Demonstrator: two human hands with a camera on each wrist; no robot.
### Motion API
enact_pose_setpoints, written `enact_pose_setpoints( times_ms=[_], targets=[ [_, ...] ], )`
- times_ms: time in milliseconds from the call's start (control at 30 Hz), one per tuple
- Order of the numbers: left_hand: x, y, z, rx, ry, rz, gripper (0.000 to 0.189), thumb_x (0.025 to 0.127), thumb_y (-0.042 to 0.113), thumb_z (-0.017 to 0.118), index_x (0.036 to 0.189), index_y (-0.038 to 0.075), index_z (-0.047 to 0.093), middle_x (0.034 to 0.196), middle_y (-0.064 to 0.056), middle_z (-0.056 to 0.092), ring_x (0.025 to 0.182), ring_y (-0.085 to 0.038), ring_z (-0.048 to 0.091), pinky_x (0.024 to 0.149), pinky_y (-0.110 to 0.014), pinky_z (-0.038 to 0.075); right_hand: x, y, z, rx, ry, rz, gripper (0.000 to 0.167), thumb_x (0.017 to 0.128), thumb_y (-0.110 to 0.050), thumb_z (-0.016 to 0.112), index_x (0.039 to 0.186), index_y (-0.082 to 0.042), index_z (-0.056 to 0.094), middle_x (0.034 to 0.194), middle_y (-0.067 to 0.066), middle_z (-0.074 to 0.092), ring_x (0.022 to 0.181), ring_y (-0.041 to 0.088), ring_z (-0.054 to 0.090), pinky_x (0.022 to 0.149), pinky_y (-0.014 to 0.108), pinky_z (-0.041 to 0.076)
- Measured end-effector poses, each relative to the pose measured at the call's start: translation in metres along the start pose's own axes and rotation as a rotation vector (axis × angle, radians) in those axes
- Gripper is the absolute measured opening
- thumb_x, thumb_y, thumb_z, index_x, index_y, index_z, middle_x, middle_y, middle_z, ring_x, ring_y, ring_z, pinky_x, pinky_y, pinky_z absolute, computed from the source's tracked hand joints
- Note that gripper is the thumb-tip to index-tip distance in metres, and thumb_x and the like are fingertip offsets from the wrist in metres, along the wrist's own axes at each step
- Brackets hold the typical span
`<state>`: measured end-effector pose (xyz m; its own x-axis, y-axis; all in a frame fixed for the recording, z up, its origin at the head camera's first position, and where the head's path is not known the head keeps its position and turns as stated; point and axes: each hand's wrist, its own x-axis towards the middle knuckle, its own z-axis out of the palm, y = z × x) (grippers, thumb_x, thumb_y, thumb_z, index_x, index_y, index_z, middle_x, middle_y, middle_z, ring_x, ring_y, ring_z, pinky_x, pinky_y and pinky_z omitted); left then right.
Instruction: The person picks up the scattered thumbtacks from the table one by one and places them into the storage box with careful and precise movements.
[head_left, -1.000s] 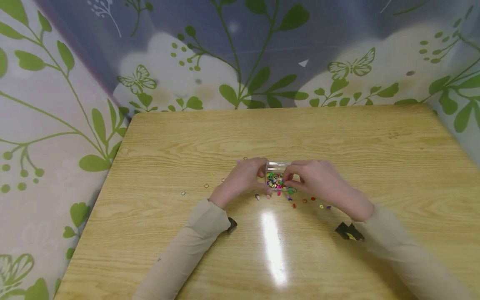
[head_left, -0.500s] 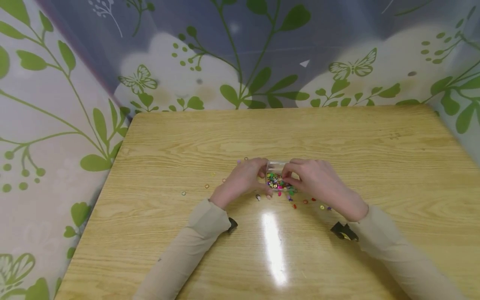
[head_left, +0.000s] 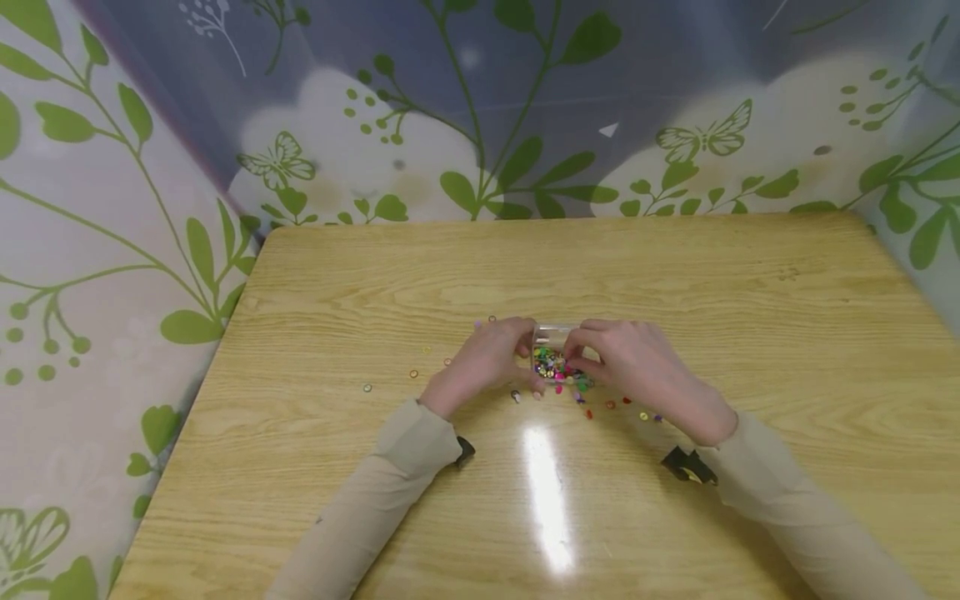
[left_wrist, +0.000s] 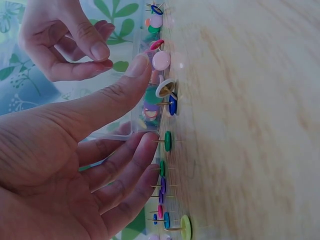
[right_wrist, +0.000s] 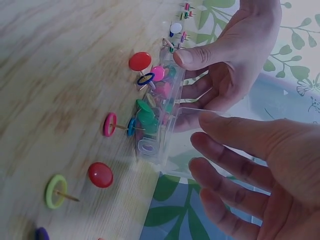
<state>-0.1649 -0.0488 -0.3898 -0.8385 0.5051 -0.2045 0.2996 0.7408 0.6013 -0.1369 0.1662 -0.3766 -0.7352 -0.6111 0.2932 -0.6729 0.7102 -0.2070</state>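
Observation:
A small clear plastic box (head_left: pixel 555 333) with an open lid stands on the table, holding many colourful thumbtacks (head_left: pixel 550 364). My left hand (head_left: pixel 487 357) grips the left end of the box, thumb on the near side and fingers around the far side. Over the right end is my right hand (head_left: pixel 637 362), fingertips reaching in above the tacks. In the right wrist view, its loosely bent fingers (right_wrist: pixel 227 155) and thumb show a gap with nothing visible between them, in front of the clear lid (right_wrist: pixel 182 142). The hand hides part of the box in the head view.
Loose thumbtacks lie around the box: a white one (left_wrist: pixel 166 88) and a green one (left_wrist: pixel 168 141) on the left, a red one (right_wrist: pixel 101 175) and a yellow-green one (right_wrist: pixel 56 191) on the right. The wooden table (head_left: pixel 420 275) meets a leaf-patterned wall (head_left: pixel 337 142).
My right hand and forearm have shifted slightly to the left over the box since a second ago. My left hand keeps its place at the box.

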Motion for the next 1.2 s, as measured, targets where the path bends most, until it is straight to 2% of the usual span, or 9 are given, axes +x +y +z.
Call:
enact_pose_setpoints(
  times_ms=[167,333,533,633,733,833,967,1200],
  targets=[
    [0.0,0.0,0.0,-0.007,0.005,0.002,0.053,0.068,0.032,0.093,0.105,0.013,0.061,0.108,-0.001,0.066,0.1,-0.018,0.062,0.087,-0.032,0.052,-0.003,0.0,-0.002,0.013,0.004,0.011,0.011,0.084,-0.012,0.083,0.086,-0.016,0.073,0.081,-0.004,0.072,0.049,0.002,0.039,0.042,0.02,0.031],
    [-0.001,0.001,0.0,-0.006,0.006,-0.001,0.053,0.068,0.032,0.093,0.105,0.012,0.061,0.108,-0.001,0.067,0.101,-0.018,0.062,0.088,-0.032,0.052,-0.013,0.005,-0.009,0.034,-0.027,0.06,0.011,0.086,-0.01,0.08,0.086,-0.019,0.072,0.078,-0.007,0.071,0.05,0.001,0.038,0.043,0.022,0.032],
    [-0.001,0.001,0.001,0.002,0.004,-0.011,0.052,0.069,0.033,0.092,0.105,0.012,0.061,0.11,-0.002,0.067,0.102,-0.018,0.062,0.089,-0.031,0.053,-0.028,0.018,-0.021,-0.016,-0.045,0.129,0.01,0.086,-0.012,0.081,0.089,-0.016,0.072,0.078,-0.006,0.071,0.053,0.004,0.048,0.045,0.025,0.038],
    [0.0,0.001,0.001,-0.002,0.006,-0.014,0.051,0.069,0.033,0.092,0.104,0.012,0.061,0.109,-0.002,0.066,0.102,-0.018,0.062,0.089,-0.031,0.053,-0.037,0.028,-0.029,-0.028,-0.114,0.176,0.016,0.084,-0.012,0.082,0.096,-0.012,0.071,0.085,-0.001,0.072,0.058,0.01,0.057,0.048,0.029,0.044],
    [0.0,0.0,0.002,-0.003,0.003,-0.017,0.051,0.069,0.033,0.092,0.103,0.013,0.061,0.109,-0.001,0.066,0.101,-0.018,0.061,0.088,-0.031,0.053,-0.044,0.038,-0.033,-0.039,-0.221,0.244,0.029,0.082,-0.018,0.085,0.105,-0.008,0.07,0.094,0.006,0.07,0.07,0.02,0.066,0.056,0.037,0.052],
    [-0.001,0.0,0.002,0.002,-0.001,-0.015,0.051,0.068,0.034,0.092,0.102,0.013,0.06,0.108,0.0,0.066,0.1,-0.017,0.061,0.087,-0.03,0.053,-0.049,0.043,-0.032,-0.02,-0.303,0.314,0.035,0.082,-0.024,0.085,0.109,-0.007,0.07,0.1,0.009,0.068,0.081,0.025,0.067,0.064,0.042,0.054],
    [-0.001,0.001,0.001,0.002,0.0,-0.01,0.051,0.068,0.034,0.092,0.101,0.013,0.059,0.108,0.0,0.066,0.1,-0.017,0.061,0.087,-0.031,0.052,-0.052,0.048,-0.03,0.01,-0.329,0.343,0.032,0.082,-0.024,0.085,0.108,-0.011,0.071,0.1,0.006,0.067,0.082,0.024,0.066,0.063,0.04,0.053],
    [-0.001,0.0,0.0,0.008,0.007,0.003,0.051,0.068,0.034,0.092,0.101,0.013,0.06,0.107,-0.001,0.066,0.1,-0.018,0.062,0.087,-0.031,0.052,-0.053,0.054,-0.029,0.031,-0.331,0.324,0.023,0.081,-0.019,0.085,0.099,-0.013,0.072,0.085,-0.003,0.063,0.07,0.012,0.056,0.057,0.03,0.045]
  ],
)
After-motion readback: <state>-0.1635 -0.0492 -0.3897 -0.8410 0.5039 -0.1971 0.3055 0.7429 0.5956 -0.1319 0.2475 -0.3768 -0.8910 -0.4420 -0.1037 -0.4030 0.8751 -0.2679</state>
